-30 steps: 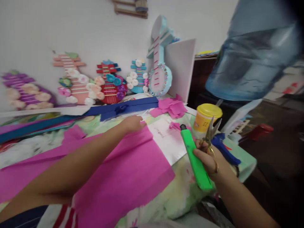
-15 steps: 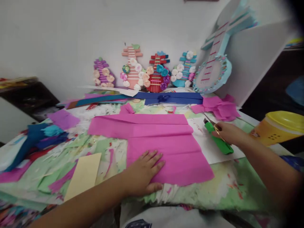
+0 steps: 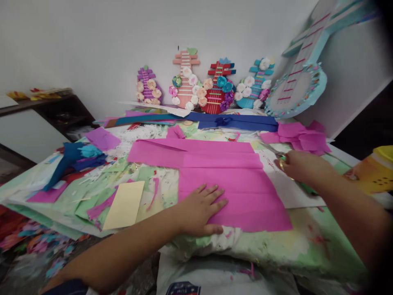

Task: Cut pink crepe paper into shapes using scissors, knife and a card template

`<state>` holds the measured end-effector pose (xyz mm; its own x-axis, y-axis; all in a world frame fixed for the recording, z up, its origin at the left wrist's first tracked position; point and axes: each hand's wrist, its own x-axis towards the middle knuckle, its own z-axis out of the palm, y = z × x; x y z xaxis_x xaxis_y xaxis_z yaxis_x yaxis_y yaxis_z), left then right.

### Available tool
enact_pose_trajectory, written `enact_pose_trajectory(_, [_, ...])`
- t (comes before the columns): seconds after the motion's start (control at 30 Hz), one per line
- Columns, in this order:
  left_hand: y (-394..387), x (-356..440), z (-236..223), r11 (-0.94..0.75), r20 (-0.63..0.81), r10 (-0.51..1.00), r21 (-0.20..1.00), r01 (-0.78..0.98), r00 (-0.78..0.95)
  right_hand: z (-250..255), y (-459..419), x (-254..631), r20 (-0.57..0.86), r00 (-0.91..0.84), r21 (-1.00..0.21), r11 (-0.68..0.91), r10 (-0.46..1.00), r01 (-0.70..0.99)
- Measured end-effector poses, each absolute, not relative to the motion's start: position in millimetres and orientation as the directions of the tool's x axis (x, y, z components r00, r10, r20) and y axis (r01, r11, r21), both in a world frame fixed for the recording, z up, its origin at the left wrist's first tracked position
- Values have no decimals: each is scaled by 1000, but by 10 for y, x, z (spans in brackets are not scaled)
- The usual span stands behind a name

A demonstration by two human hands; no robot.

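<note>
A large sheet of pink crepe paper (image 3: 233, 184) lies on the table, with a folded strip running along its far side. My left hand (image 3: 199, 209) rests flat on its near part, fingers spread. To the right of the pink sheet, my right hand (image 3: 302, 166) is closed around gold-handled scissors (image 3: 281, 164), the blades pointing up and left over a white sheet of paper (image 3: 288, 192). A green object (image 3: 308, 189), mostly hidden, lies under my right hand and wrist.
Small decorated guitars, such as the red one (image 3: 216, 90), lean against the back wall, with a big pale-blue guitar (image 3: 297, 88) at right. Pink paper pieces (image 3: 302, 137), a cream card (image 3: 125, 205), blue paper (image 3: 236, 122) and a yellow tub (image 3: 373, 172) surround the work.
The view has swung left, so the things appear further right. My right hand has shifted a little with the scissors and now covers most of the green object. My left hand stays on the pink paper.
</note>
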<state>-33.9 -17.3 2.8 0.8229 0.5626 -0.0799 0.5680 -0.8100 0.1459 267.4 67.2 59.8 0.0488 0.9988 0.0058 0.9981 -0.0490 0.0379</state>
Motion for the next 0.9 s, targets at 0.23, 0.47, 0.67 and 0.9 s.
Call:
enact_pose_trajectory(0.23, [-210, -311, 22, -807, -56, 573, 133, 575, 818, 407, 742, 1414, 76, -403, -92, 408, 912, 908])
enact_pose_trajectory(0.47, [-273, -297, 65, -801, -42, 586, 123, 586, 810, 298, 1029, 700, 101, -532, -39, 538, 841, 842])
enact_pose_trajectory(0.67, [-285, -322, 91, -806, -40, 574, 154, 572, 818, 216, 1293, 548, -1, -519, -24, 519, 855, 855])
enact_pose_trajectory(0.9, [-334, -369, 98, -803, -41, 575, 162, 573, 817, 222, 1318, 581, -32, -487, -23, 487, 873, 873])
